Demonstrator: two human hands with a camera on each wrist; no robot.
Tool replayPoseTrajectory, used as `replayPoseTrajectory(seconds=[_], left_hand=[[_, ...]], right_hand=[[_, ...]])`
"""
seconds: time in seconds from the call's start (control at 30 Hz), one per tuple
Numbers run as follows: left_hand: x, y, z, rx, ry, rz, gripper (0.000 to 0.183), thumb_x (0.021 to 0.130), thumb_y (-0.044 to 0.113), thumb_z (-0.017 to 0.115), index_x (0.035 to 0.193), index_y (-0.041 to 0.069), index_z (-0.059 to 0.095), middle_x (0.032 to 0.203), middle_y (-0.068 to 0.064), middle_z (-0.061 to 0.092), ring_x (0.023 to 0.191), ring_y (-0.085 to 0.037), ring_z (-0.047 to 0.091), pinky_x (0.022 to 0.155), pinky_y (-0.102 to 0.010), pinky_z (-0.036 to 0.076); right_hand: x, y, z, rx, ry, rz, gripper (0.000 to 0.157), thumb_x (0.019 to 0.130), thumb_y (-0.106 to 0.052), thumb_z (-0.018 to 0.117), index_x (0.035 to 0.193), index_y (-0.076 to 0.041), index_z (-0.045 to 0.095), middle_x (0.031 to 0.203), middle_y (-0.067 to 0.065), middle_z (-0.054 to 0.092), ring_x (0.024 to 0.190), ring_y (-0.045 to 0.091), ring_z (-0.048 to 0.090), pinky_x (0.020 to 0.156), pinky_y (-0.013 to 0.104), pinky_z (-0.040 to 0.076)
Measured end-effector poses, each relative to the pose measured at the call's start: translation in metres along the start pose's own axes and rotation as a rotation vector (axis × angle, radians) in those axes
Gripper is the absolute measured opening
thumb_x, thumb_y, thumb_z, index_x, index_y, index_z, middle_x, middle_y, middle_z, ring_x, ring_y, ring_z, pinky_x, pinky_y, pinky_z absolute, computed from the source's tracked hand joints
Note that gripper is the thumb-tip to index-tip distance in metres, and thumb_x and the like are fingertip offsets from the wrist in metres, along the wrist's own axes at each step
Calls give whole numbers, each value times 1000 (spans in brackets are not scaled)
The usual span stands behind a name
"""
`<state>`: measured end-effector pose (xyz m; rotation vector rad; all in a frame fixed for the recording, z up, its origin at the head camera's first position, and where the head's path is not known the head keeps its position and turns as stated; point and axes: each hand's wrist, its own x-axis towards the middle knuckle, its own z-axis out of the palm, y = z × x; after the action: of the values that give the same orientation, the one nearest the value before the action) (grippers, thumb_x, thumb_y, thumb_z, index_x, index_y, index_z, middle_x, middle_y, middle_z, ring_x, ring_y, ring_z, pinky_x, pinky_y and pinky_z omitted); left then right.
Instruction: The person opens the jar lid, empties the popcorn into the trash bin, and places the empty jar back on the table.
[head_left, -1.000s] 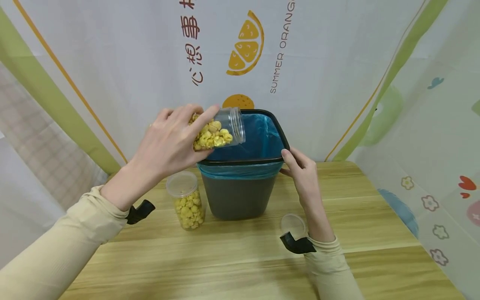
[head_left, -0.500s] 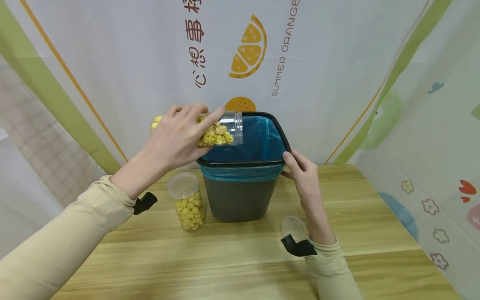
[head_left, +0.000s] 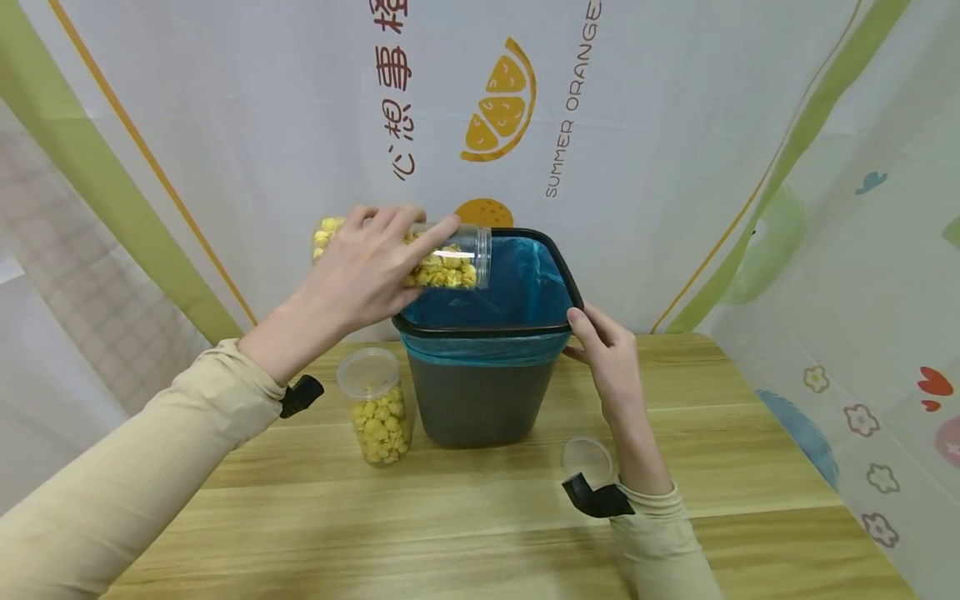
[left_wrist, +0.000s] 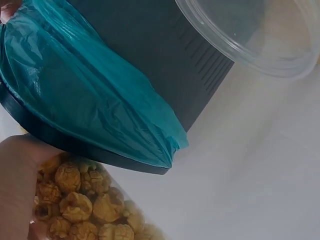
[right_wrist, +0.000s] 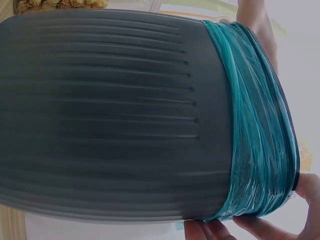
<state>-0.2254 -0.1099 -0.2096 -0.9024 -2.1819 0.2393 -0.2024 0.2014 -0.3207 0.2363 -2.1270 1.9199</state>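
Note:
My left hand [head_left: 367, 271] grips a clear plastic jar [head_left: 468, 246] of yellow popcorn, lying roughly level. Its uncapped mouth points right, over the opening of a dark grey bin [head_left: 480, 400] lined with a blue bag [head_left: 532, 279]. Popcorn [left_wrist: 77, 207] shows through the jar wall in the left wrist view. At the bin's right front corner my right hand [head_left: 615, 358] holds the black rim, thumb on top and fingers under it. To the left of the bin, a second popcorn jar [head_left: 381, 421] stands upright, a lid on it. The bin's floor is hidden.
A loose clear lid [head_left: 587, 458] lies on the wooden table [head_left: 450, 533] beside my right wrist. Behind the bin hangs a white curtain [head_left: 645, 167] with orange prints. Another printed curtain [head_left: 847, 333] borders the right side.
The held jar has swung from mouth-up to about level; its base end has risen into sight behind my left hand. My right hand keeps its hold on the rim.

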Motion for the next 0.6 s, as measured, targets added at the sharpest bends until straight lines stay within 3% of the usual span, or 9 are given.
replayPoseTrajectory(seconds=[0.23,0.6], left_hand=[[2,1,1,2,3,17,88,78,25,89,152,21,42,131,-19,59,115,-39,61,98,-56,49],[5,1,3,73,40,73,70,89,14,73,152,22,45,128,-20,60,114,-38,60,97,-54,50]], right_hand=[[-1,-1,0,-2,-8,6,46,104,-41,57,141,-15,64,140,10,65,118,12,65,100,47,58],[-3,-2,-1,-9,-17,6,47,104,-42,57,143,-16,62,143,7,63,124,15,62,100,46,58]])
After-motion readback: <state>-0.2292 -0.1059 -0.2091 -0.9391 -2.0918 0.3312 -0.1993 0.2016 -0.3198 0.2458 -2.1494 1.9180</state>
